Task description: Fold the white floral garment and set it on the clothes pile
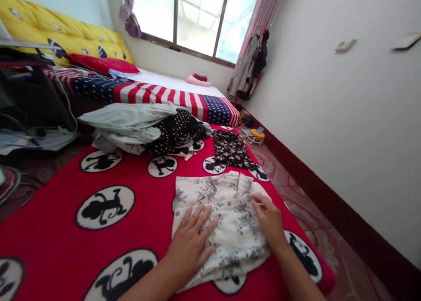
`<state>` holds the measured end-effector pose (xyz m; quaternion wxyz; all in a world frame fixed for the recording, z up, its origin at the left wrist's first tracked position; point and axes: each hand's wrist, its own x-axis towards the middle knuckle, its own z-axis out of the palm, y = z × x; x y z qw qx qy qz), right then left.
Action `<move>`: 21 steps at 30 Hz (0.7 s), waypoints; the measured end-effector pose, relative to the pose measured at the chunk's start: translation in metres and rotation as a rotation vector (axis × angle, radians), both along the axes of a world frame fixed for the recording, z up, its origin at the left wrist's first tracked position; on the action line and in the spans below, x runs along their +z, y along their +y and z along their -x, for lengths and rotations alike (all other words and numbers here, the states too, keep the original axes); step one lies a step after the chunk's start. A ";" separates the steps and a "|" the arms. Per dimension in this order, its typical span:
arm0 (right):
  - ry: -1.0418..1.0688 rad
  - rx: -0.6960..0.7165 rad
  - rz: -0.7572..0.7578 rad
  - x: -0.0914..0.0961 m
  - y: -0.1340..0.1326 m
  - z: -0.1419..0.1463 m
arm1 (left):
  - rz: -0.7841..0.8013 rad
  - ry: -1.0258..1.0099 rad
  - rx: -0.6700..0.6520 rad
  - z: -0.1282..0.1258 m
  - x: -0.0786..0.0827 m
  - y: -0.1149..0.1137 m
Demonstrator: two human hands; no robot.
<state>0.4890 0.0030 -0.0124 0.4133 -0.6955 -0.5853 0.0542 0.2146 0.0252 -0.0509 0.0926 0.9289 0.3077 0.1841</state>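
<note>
A white shirt with grey floral print (pixel 226 235) lies folded on the red blanket (pixel 62 248), its buttoned front edge running across the middle. My left hand (pixel 190 239) rests flat on the shirt's left part, fingers spread. At the shirt's upper right, my right hand (pixel 268 215) pinches the fabric between thumb and fingers. Just beyond the shirt is a folded black floral garment (pixel 232 149).
A heap of clothes, with a pale grey garment (pixel 131 121) and a black polka-dot one (pixel 177 132), lies at the blanket's far side. Behind stands a bed with a striped, starred cover (pixel 158 94). A wall (pixel 345 130) and a small orange stool (pixel 257 134) are on the right.
</note>
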 end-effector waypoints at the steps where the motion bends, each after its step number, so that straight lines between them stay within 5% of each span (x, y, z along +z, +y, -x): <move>1: -0.018 -0.064 -0.041 0.003 0.009 -0.010 | -0.005 -0.005 0.005 0.000 -0.001 0.000; 4: -0.087 -0.004 -0.062 0.015 0.033 -0.022 | -0.013 -0.014 0.014 -0.001 0.000 -0.001; 11: -0.237 0.432 0.228 0.030 0.071 -0.025 | 0.003 -0.003 0.014 0.001 0.001 -0.002; 16: -0.220 0.307 0.120 0.027 0.057 -0.046 | 0.018 -0.025 0.010 0.001 0.001 -0.001; 21: -0.403 0.288 0.212 0.018 0.035 -0.052 | 0.068 -0.051 0.016 0.000 0.004 -0.002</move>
